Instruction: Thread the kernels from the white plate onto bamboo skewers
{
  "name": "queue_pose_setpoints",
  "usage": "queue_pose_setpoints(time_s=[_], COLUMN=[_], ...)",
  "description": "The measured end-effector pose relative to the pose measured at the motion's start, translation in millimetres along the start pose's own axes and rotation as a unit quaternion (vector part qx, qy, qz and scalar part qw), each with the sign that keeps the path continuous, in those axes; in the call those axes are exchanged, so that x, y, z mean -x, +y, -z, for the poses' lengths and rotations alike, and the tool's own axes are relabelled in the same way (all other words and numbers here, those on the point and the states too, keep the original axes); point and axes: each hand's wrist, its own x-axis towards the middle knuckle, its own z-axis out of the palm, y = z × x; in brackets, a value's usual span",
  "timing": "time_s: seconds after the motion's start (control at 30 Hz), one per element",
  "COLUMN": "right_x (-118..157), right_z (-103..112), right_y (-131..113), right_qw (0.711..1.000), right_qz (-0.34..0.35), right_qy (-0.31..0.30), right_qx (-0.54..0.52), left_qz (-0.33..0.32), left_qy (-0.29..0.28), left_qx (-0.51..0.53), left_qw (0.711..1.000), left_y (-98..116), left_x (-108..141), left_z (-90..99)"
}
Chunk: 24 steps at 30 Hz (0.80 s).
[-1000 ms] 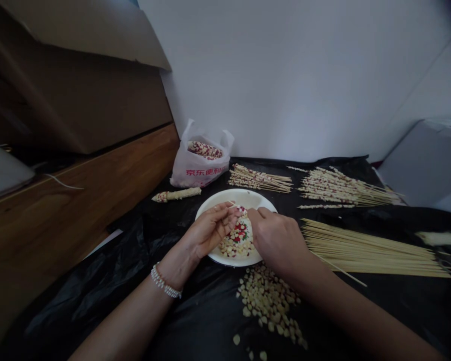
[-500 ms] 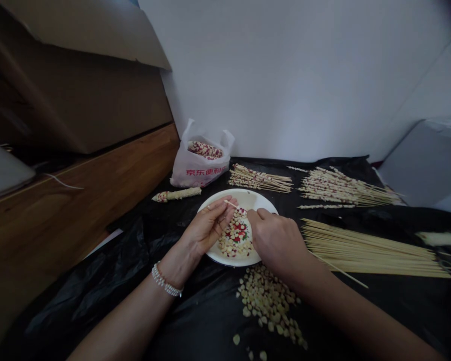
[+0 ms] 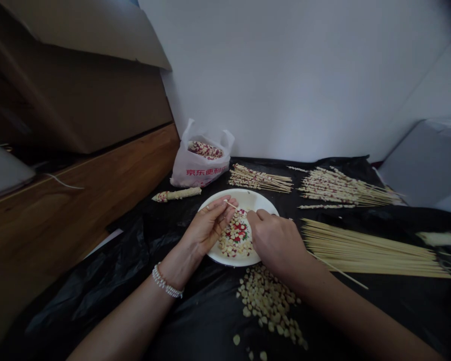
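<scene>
My right hand [image 3: 272, 240] is closed around a thin wooden skewer [image 3: 231, 204], whose end points up and left over the plate. A skewer length [image 3: 338, 271] slanting out behind my right wrist lines up with it. At the skewer's end, my left hand [image 3: 208, 225] pinches a small pale corn kernel [image 3: 225, 201] between thumb and fingertips, its other fingers loosely curled. Both hands are above a white plate [image 3: 206, 206] with a red flower pattern. Loose red-and-cream kernels [image 3: 235, 248] lie in it, and more pale kernels [image 3: 266, 301] are heaped in front.
Plain skewers [image 3: 372, 250] lie in a bundle at right. Behind them are kernel-threaded skewers [image 3: 334, 185], with a smaller bunch [image 3: 257, 178] nearer the middle. A plastic bag [image 3: 199, 170] holds corn cobs; a mostly stripped cob [image 3: 178, 194] lies before it. Black sheeting [image 3: 108, 286] covers the surface.
The skewer's end and my left fingertips have shifted very slightly against each other. Both hands stay over the plate, and the things around them have not moved.
</scene>
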Motion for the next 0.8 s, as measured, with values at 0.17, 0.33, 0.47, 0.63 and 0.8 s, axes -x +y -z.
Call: queue_pose_setpoints(time_s=[0.17, 0.33, 0.47, 0.63, 0.8], right_x=[0.0, 1.3, 1.8, 2.2, 1.8], right_z=[-0.1, -2.4, -1.8, 0.8, 1.8], right_y=[0.6, 0.2, -0.8, -0.2, -1.4], right_qw=[1.000, 1.000, 1.000, 1.000, 1.000], right_qz=[-0.004, -0.004, -0.006, 0.004, 0.001], right_qy=[-0.001, -0.002, 0.002, 0.008, 0.007], right_qx=[-0.001, -0.002, -0.005, 0.008, 0.003], left_qz=[0.005, 0.012, 0.010, 0.023, 0.026], left_qy=[-0.007, 0.013, 0.012, 0.005, 0.001], left_qx=[-0.001, 0.008, 0.019, 0.023, 0.014], left_qw=[1.000, 1.000, 1.000, 0.999, 1.000], left_y=[0.1, 0.8, 1.4, 2.7, 1.6], left_x=[-0.6, -0.4, -0.9, -1.4, -2.0], left_z=[2.3, 1.5, 1.8, 2.3, 3.1])
